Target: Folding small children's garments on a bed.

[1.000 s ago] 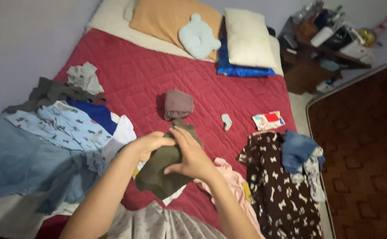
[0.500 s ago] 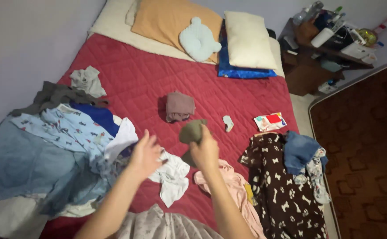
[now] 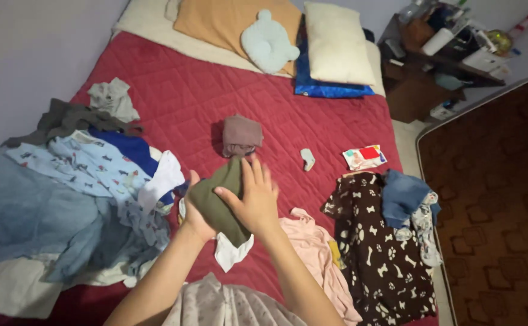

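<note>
An olive-green garment (image 3: 216, 202) lies between both my hands above the red quilted bed (image 3: 179, 102). My left hand (image 3: 193, 218) is underneath it, palm up, mostly hidden by the cloth. My right hand (image 3: 253, 199) presses on top with fingers spread, thumb on the fabric. A folded mauve garment (image 3: 241, 135) sits on the quilt just beyond my fingertips. A white cloth (image 3: 231, 249) lies under my hands, and a pink garment (image 3: 312, 247) spreads beside my right wrist.
A heap of blue, grey and white clothes (image 3: 77, 193) covers the bed's left side. A dark bone-print garment (image 3: 372, 253) and denim piece (image 3: 404, 196) lie right. A small sock (image 3: 307, 158) and a wipes pack (image 3: 364, 156) rest mid-bed. Pillows (image 3: 336, 42) at the head; cluttered nightstand (image 3: 439, 54).
My right hand held the olive garment up alone half a second ago; now it has come down and both hands hold it flat between them.
</note>
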